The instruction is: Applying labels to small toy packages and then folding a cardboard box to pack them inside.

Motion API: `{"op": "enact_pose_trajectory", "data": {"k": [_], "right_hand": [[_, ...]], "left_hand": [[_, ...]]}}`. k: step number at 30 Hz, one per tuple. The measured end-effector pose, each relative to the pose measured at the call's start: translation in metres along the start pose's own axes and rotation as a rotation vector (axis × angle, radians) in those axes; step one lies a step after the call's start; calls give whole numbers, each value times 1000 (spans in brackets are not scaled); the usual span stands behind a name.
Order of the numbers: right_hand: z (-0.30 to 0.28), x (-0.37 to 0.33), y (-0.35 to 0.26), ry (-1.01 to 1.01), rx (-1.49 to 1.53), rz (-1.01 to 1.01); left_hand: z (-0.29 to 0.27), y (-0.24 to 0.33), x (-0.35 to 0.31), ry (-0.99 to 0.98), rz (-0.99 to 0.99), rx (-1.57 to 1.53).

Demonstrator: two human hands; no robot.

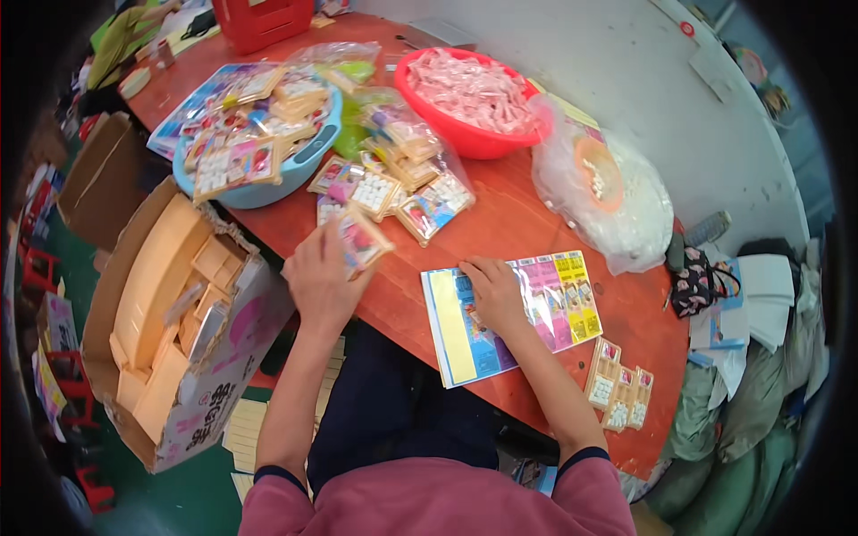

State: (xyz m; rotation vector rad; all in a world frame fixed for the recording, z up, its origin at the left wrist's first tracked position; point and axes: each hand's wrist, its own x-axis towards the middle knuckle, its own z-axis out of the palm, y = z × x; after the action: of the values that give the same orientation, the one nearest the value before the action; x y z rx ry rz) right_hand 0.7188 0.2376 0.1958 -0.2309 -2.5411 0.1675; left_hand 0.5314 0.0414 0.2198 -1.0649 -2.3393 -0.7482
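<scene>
My left hand (313, 279) is closed on a small tray packet (364, 239), beige-edged with a red picture, slightly blurred, above the table's near edge. Beyond it lies a heap of similar packets (436, 205) with white pieces under clear covers. My right hand (494, 299) lies open, fingers resting on a stack of colourful printed sheets (559, 308) with blue, purple and yellow columns. A few small beige trays (618, 393) of white pieces sit right of the sheets, near the table's edge.
A blue basin (268, 192) heaped with packets stands left, a red basin (478, 138) of pink pieces behind. Right of it are a clear bag (639, 223) of white pieces and a peach bowl (601, 159). A cardboard box (237, 344) with beige trays stands beside the red table (518, 201).
</scene>
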Motion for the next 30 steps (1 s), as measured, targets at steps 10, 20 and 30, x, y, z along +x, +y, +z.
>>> {"op": "enact_pose_trajectory", "data": {"k": [10, 20, 30], "right_hand": [[5, -1, -2, -21, 23, -8], [4, -2, 9, 109, 168, 102], [-1, -2, -2, 163, 322, 99]], "left_hand": [[116, 129, 124, -252, 718, -83], [50, 68, 30, -456, 286, -328], [43, 65, 13, -735, 71, -566]]}}
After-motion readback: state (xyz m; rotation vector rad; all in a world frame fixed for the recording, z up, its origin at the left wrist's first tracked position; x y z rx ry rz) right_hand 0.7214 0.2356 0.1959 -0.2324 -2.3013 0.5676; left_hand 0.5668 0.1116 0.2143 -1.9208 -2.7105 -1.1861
